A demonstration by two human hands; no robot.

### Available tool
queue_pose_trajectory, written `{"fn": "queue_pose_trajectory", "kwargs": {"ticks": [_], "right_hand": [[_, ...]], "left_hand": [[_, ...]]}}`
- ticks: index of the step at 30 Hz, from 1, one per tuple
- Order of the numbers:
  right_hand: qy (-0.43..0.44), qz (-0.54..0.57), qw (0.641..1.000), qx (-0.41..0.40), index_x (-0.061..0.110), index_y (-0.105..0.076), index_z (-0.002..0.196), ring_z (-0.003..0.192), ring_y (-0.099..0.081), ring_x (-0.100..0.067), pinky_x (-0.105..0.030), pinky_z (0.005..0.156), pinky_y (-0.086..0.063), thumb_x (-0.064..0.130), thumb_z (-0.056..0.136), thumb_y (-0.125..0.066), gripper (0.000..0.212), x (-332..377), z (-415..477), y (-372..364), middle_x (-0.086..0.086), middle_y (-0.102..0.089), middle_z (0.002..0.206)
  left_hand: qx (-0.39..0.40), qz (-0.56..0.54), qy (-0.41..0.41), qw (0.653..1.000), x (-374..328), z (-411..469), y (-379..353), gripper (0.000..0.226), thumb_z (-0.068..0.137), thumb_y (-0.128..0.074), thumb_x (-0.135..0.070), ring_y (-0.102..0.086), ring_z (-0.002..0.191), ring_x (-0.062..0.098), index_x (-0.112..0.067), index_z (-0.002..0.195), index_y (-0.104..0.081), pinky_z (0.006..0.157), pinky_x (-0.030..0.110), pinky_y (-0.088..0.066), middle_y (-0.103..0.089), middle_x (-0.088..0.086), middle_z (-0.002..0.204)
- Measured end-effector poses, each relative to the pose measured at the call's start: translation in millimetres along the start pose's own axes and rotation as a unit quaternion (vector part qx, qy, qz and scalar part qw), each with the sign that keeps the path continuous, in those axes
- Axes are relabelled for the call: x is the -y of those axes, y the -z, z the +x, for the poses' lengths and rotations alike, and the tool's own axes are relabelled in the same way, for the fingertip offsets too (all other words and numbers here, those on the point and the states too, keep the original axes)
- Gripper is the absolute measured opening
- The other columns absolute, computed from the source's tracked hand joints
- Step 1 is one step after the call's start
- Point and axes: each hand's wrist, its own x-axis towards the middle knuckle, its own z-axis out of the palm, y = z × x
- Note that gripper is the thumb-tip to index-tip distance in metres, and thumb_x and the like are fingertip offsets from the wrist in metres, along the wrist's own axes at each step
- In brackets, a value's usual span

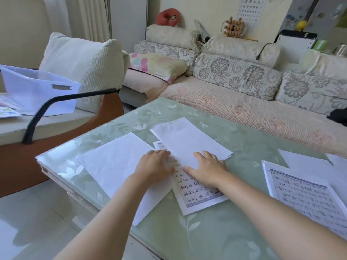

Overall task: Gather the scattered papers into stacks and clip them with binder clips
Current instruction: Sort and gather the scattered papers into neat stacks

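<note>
Papers lie loose on a pale green, glass-topped surface (244, 139). At the centre, a written sheet (197, 194) sits partly under a blank top sheet (187, 141), which lies askew across its upper end. Another blank sheet (116, 166) lies just to the left, its right edge overlapping the written one. The left hand (154, 166) lies flat, fingers straight, where those two meet. The right hand (208, 169) also lies flat, fingers spread, on the lower edge of the top sheet. Neither hand grips anything. Well apart to the right is a written pile (304, 192), with more blank paper (300, 158) behind it. No binder clip is in view.

The step appears to be drawing the three central sheets into one stack. To do it well, slide the flat palms toward each other with light pressure, so the paper glides on the glass and does not buckle. Turn the askew top sheet to match the written one, then tap the edges square before clipping. The left sheet's lower corner is near the surface's edge and could slip off.

Beyond are a floral sofa (244, 102) and, to the left, a clear bin (37, 89).
</note>
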Motion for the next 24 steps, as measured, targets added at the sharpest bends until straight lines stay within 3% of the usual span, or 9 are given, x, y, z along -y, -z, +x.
{"fn": "queue_pose_trajectory", "kwargs": {"ticks": [6,12,17,19,21,24], "right_hand": [[-0.01,0.023,0.999,0.029,0.027,-0.026,0.153,0.15,-0.016,-0.023,-0.046,0.116,-0.02,0.073,0.082,-0.044,0.087,-8,-12,4,-0.004,-0.02,0.162],[-0.002,0.019,1.0,0.008,0.025,-0.027,0.152,0.139,-0.036,-0.026,-0.042,0.109,-0.036,0.063,0.082,-0.048,0.083,-13,-14,8,0.0,-0.037,0.152],[0.019,-0.023,0.999,-0.041,0.025,-0.039,0.144,0.125,-0.047,-0.027,-0.039,0.1,-0.044,0.044,0.089,-0.046,0.059,-18,-8,3,-0.002,-0.05,0.14],[0.022,-0.025,0.998,-0.059,0.026,-0.043,0.141,0.124,-0.046,-0.026,-0.039,0.101,-0.042,0.053,0.088,-0.045,0.06,-21,-6,-1,0.0,-0.05,0.139],[0.022,-0.028,0.998,-0.057,0.028,-0.04,0.144,0.127,-0.042,-0.026,-0.041,0.103,-0.037,0.073,0.082,-0.042,0.077,-20,-6,-6,0.0,-0.047,0.142],[0.024,-0.037,0.998,-0.052,0.03,-0.035,0.147,0.13,-0.038,-0.028,-0.043,0.103,-0.033,0.086,0.074,-0.038,0.092,-17,-7,-8,0.0,-0.043,0.145]], "left_hand": [[-0.016,0.082,0.056,0.995,7,5,-1,0.08,0.084,-0.046,-0.07,-0.025,0.14,0.022,-0.021,0.145,-0.03,0.11,0.038,-0.023,-0.033,-0.002,0.151],[-0.037,0.093,0.079,0.992,9,33,3,0.085,0.074,-0.05,-0.078,-0.031,0.132,0.023,-0.024,0.138,-0.038,0.102,0.038,-0.028,-0.042,-0.002,0.142],[-0.049,0.098,0.078,0.991,10,54,3,0.089,0.07,-0.055,-0.08,-0.033,0.13,0.022,-0.021,0.135,-0.044,0.101,0.039,-0.033,-0.044,0.0,0.135],[-0.046,0.084,0.077,0.992,9,58,5,0.088,0.07,-0.059,-0.077,-0.033,0.131,0.022,-0.021,0.137,-0.043,0.102,0.039,-0.033,-0.043,0.001,0.136],[-0.035,0.056,0.092,0.994,10,63,4,0.086,0.071,-0.065,-0.069,-0.034,0.13,0.024,-0.022,0.139,-0.041,0.102,0.038,-0.035,-0.045,0.002,0.136],[-0.022,-0.116,0.132,0.984,2,66,4,0.076,0.073,-0.075,-0.041,-0.048,0.121,0.025,-0.027,0.139,-0.04,0.095,0.036,-0.045,-0.054,0.003,0.131]]}}
